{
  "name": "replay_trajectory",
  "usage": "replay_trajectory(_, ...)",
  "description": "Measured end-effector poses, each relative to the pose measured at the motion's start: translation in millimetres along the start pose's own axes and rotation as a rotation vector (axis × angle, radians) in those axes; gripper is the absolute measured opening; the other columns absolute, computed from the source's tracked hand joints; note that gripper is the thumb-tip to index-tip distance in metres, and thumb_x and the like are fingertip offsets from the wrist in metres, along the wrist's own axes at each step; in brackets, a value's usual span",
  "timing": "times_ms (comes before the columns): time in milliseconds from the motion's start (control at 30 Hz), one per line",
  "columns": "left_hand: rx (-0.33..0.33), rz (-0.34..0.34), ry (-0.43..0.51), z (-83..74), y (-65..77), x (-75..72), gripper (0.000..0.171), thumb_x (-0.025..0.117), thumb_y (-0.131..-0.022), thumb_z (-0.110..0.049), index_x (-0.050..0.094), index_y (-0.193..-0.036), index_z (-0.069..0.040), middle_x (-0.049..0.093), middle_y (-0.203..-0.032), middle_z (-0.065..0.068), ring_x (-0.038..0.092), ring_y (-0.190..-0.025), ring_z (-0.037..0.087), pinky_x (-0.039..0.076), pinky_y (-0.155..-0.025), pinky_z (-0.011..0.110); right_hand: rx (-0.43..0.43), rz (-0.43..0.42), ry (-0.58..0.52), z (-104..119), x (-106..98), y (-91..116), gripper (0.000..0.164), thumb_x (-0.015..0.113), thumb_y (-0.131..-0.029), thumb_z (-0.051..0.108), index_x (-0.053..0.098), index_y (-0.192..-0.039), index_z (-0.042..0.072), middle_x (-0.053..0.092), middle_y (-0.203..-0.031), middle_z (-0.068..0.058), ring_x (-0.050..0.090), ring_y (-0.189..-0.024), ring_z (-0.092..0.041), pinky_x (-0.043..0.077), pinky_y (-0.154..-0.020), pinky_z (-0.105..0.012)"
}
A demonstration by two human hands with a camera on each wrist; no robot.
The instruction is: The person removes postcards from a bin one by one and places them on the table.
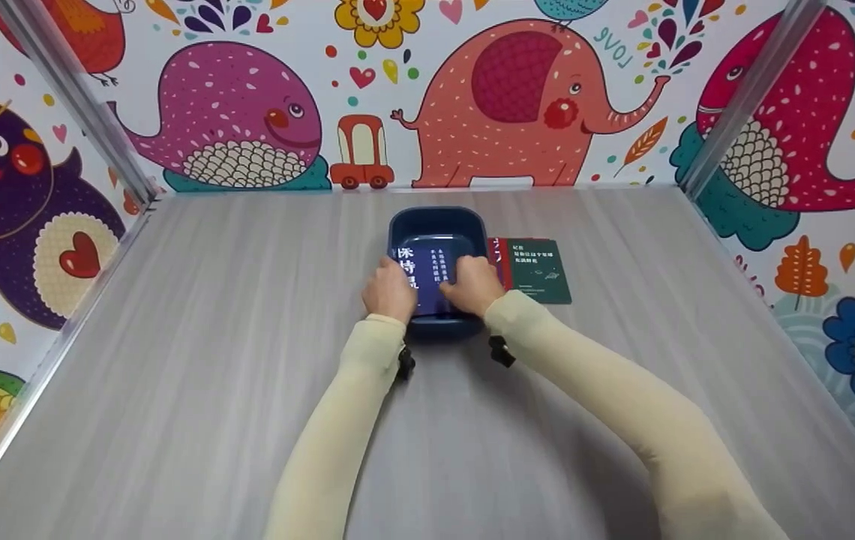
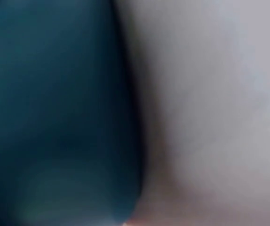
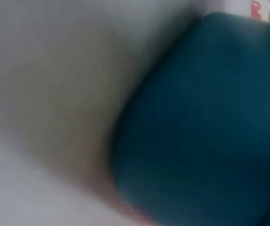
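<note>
A dark blue plastic bin (image 1: pixel 439 219) stands toward the back of the table, with a blue card (image 1: pixel 427 262) in white lettering inside it. My left hand (image 1: pixel 390 289) grips the bin's left side. On the opposite side my right hand (image 1: pixel 475 285) holds the right rim, its thumb reaching inward over the card. The bin's outer wall (image 2: pixel 55 103) fills much of the left wrist view, blurred, and the same wall (image 3: pixel 205 122) shows close in the right wrist view. Most fingers of both hands are hidden.
Just right of the bin lie a green card (image 1: pixel 540 270) and a red card (image 1: pixel 501 259), partly overlapping. Patterned walls (image 1: pixel 367 82) with metal corner posts (image 1: pixel 750 90) bound the grey wood-grain table (image 1: pixel 247 337).
</note>
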State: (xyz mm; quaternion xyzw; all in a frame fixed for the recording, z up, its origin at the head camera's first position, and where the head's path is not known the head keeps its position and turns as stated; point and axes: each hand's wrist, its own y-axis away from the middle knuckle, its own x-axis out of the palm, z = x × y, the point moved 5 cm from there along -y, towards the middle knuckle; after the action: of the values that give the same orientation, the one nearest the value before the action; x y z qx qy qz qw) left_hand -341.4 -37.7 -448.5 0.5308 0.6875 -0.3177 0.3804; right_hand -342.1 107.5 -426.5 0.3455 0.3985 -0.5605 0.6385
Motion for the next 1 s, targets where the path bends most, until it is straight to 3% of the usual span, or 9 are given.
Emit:
replay_trajectory(100, 0.004, 0.0, 0.0, 0.0, 0.5, -0.1, 0.043, 0.064, -0.091, -0.011, 0.053, -0.129, 0.006, 0.07, -0.116, 0.022, 0.071, -0.104, 0.039, 0.056, -0.086, 0.051, 0.037, 0.068, 0.039, 1.6, 7.4, -2.9, 0.044, 0.07, -0.092, 0.031, 0.069, -0.111, -0.009, 0.073, -0.11, -0.024, 0.071, -0.096, -0.032, 0.056, -0.09, -0.047)
replay_trajectory(233, 0.007, -0.006, 0.007, 0.3, 1.3, -1.0, 0.043, 0.065, -0.091, -0.011, 0.053, -0.128, 0.006, 0.071, -0.114, 0.022, 0.071, -0.103, 0.039, 0.056, -0.086, 0.052, 0.08, 0.131, 0.082, 1.1, 15.0, -7.3, 0.053, 0.069, -0.092, 0.038, 0.066, -0.118, -0.009, 0.07, -0.117, -0.024, 0.069, -0.104, -0.033, 0.054, -0.095, -0.047)
replay_trajectory(467, 0.008, -0.015, 0.008, 1.7, 1.7, -1.5, 0.042, 0.065, -0.09, -0.011, 0.053, -0.126, 0.005, 0.071, -0.114, 0.022, 0.071, -0.101, 0.039, 0.056, -0.085, 0.052, 0.153, 0.185, 0.04, -0.1, 22.7, -11.0, 0.062, 0.072, -0.091, 0.04, 0.061, -0.128, -0.007, 0.067, -0.127, -0.023, 0.066, -0.115, -0.035, 0.051, -0.103, -0.046)
replay_trajectory(1000, 0.013, -0.011, -0.03, 0.0, 1.2, -1.9, 0.042, 0.065, -0.09, -0.011, 0.054, -0.127, 0.005, 0.071, -0.114, 0.021, 0.071, -0.101, 0.038, 0.057, -0.085, 0.05, 0.11, 0.143, 0.02, -5.8, 27.2, -16.7, 0.06, 0.081, -0.082, 0.034, 0.065, -0.123, -0.007, 0.07, -0.119, -0.023, 0.068, -0.108, -0.036, 0.053, -0.099, -0.047)
